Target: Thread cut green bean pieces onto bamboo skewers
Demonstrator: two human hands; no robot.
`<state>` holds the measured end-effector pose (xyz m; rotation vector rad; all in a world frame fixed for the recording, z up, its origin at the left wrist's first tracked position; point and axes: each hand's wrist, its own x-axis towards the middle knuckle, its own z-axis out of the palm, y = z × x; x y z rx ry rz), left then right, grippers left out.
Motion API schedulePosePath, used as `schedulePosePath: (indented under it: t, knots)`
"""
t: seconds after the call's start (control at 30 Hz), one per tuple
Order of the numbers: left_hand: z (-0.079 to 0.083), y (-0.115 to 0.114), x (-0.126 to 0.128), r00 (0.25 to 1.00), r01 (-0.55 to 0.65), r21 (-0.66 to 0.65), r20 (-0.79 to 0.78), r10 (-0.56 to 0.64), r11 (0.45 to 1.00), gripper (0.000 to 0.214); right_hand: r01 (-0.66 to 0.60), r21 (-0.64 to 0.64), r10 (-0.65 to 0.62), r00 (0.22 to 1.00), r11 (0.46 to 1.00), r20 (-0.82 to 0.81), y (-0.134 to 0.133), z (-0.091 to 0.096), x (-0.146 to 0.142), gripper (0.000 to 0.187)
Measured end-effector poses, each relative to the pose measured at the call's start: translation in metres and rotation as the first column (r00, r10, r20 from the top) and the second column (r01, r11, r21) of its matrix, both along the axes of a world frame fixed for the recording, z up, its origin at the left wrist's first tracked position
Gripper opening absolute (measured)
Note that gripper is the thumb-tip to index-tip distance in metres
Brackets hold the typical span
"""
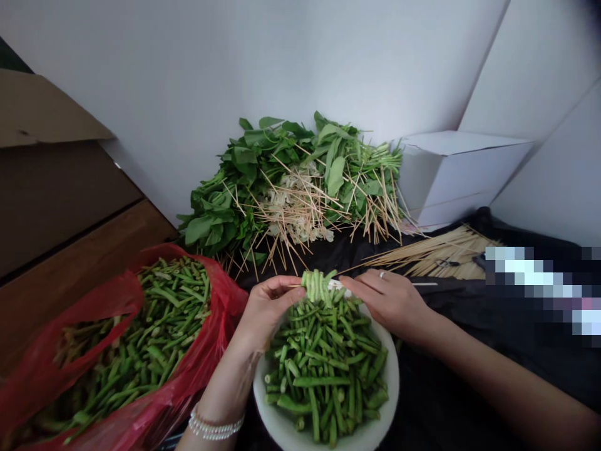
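Several pale green bean pieces (315, 286) sit side by side on a thin wooden skewer (425, 284), held level above a white bowl (393, 382). My left hand (270, 310) pinches the left end of this row, where the skewer's tip pokes out between thumb and fingers. On the other side, my right hand (394, 304) is closed around the skewer, whose far end sticks out past the knuckles. Something whitish by the right fingertips is too small to make out. Cut green beans (328, 369) fill the bowl below both hands.
At left stands a red plastic bag (225, 313) full of cut beans. Leafy greens (211, 213) and skewered pale vegetables (298, 194) are piled against the wall. Loose skewers (441, 247) lie at right, near a white box (469, 175). A cardboard box (47, 113) is far left.
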<state>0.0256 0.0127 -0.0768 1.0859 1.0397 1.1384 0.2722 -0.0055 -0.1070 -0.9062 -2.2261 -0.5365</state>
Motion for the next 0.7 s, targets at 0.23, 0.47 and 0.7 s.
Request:
schedulePosePath:
  t: [0.23, 0.47, 0.7]
  knots:
    - [0.004, 0.007, -0.006, 0.976, -0.187, 0.033, 0.123, 0.181, 0.982, 0.026, 0.18, -0.021, -0.179, 0.984, 0.983, 0.02, 0.021, -0.001, 0.023, 0.035]
    - [0.004, 0.008, -0.005, 0.961, -0.242, 0.026, 0.143, 0.236, 0.97, 0.029, 0.238, -0.063, -0.237, 0.971, 0.969, 0.019, 0.028, -0.002, 0.029, 0.027]
    - [0.002, 0.009, -0.008, 0.975, -0.187, 0.04, 0.128, 0.18, 0.982, 0.031, 0.157, -0.272, -0.245, 0.911, 0.95, -0.332, 0.038, -0.002, 0.047, 0.027]
